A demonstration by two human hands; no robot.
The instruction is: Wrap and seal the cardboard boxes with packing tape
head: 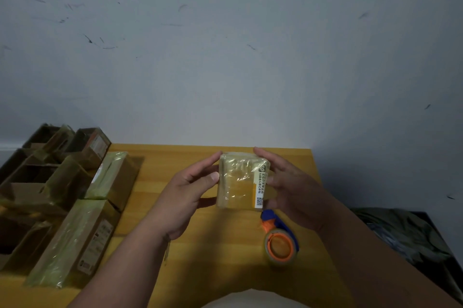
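A small cardboard box (238, 182) wrapped in shiny clear tape, with a white printed label down its right edge, is held above the yellow wooden table (200, 257). My left hand (186, 197) holds its left side, thumb on the front face and fingers reaching behind. My right hand (293, 187) holds its right side with curled fingers. A tape dispenser (280, 240) with a blue handle, orange hub and clear roll lies on the table just below the box.
Several tape-wrapped cardboard boxes (82, 237) and open brown boxes (30, 182) are piled along the table's left side. A grey wall (225, 57) rises behind the table. A dark crumpled bag (406, 237) sits off the table's right edge.
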